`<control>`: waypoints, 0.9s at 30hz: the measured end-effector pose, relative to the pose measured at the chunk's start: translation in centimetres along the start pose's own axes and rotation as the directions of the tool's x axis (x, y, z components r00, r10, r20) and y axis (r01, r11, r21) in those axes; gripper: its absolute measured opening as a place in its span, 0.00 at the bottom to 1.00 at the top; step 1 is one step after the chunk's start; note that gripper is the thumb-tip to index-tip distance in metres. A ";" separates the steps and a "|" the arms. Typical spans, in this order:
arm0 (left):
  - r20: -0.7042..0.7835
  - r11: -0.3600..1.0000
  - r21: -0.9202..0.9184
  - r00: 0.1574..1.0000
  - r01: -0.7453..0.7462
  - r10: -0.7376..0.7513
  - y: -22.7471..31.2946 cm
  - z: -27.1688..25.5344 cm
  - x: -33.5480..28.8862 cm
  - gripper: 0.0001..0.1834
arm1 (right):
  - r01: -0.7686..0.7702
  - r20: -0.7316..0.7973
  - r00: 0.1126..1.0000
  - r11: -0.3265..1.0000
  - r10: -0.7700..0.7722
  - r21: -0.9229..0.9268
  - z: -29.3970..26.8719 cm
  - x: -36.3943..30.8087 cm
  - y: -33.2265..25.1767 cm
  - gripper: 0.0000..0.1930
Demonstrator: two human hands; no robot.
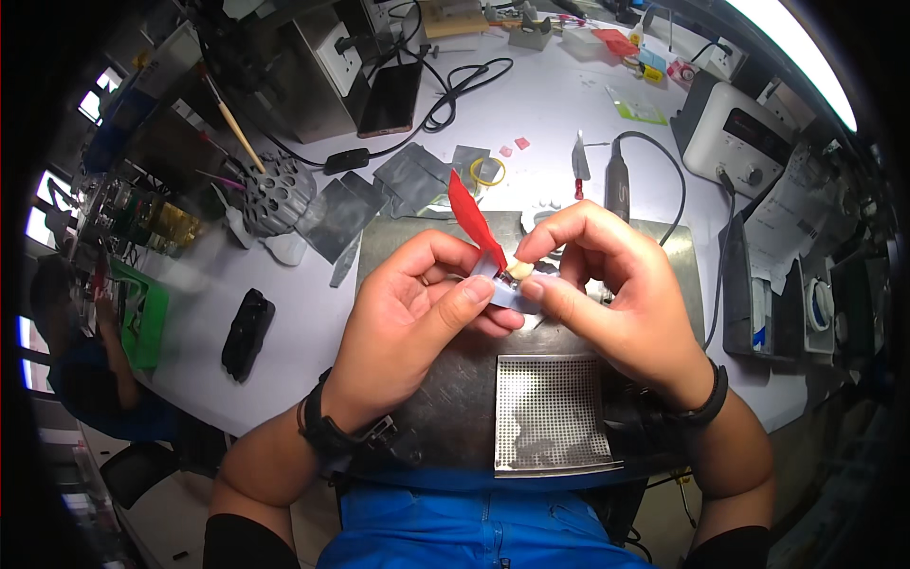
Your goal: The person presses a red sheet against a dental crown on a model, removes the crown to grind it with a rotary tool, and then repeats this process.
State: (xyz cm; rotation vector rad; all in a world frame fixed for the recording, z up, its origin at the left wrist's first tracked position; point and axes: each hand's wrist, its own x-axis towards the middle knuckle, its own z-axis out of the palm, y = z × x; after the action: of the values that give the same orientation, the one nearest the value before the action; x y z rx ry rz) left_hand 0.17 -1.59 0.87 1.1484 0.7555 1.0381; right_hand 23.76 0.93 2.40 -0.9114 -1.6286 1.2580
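Close together over a dark metal board (pixel 445 389), both of my hands are at work on small pieces. My left hand (pixel 403 308) is closed, its thumb and fingers gripping a pale blue-grey piece (pixel 509 298). A pointed red strip (pixel 474 216) rises from beside that piece at the left fingertips. In a pinch of thumb and index finger, my right hand (pixel 621 284) has a small cream-coloured, tooth-like piece (pixel 518 270), right against the blue-grey piece. Fingers hide part of both pieces and the lower end of the strip.
A perforated metal plate (pixel 550 417) lies before me. Beyond are a rotary handpiece (pixel 618 185), a red-handled knife (pixel 580 161) and grey sheets (pixel 412 180). A control box (pixel 744 137) stands right; a holed tool holder (pixel 275 194) and black object (pixel 248 335) are left. Another person (pixel 114 351) sits far left.
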 end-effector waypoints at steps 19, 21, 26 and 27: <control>-0.044 0.905 0.204 0.920 -0.373 0.389 -0.4 -2.1 0.1 0.13 | 0.437 0.139 0.880 0.660 -0.453 -0.612 0.2 -0.2 -1.5 0.21; -0.038 0.767 0.410 0.831 -0.494 0.555 0.3 -2.2 0.7 0.22 | 0.447 0.144 0.875 0.660 -0.461 -0.603 0.3 0.0 -1.5 0.20; 0.219 0.455 0.704 0.776 -0.546 0.591 2.3 -1.2 0.7 0.24 | 0.457 0.194 0.878 0.644 -0.438 -0.613 0.3 -0.2 -1.5 0.20; 0.304 0.404 0.724 0.785 -0.559 0.540 2.4 -1.4 0.7 0.21 | 0.474 0.200 0.867 0.630 -0.457 -0.615 0.4 -0.2 -1.3 0.21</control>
State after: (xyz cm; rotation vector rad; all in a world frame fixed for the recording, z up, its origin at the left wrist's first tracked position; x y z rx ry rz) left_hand -1.49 -0.30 2.80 2.3249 0.8633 1.2614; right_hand 23.37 0.33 3.56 -0.7735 -2.1976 0.3150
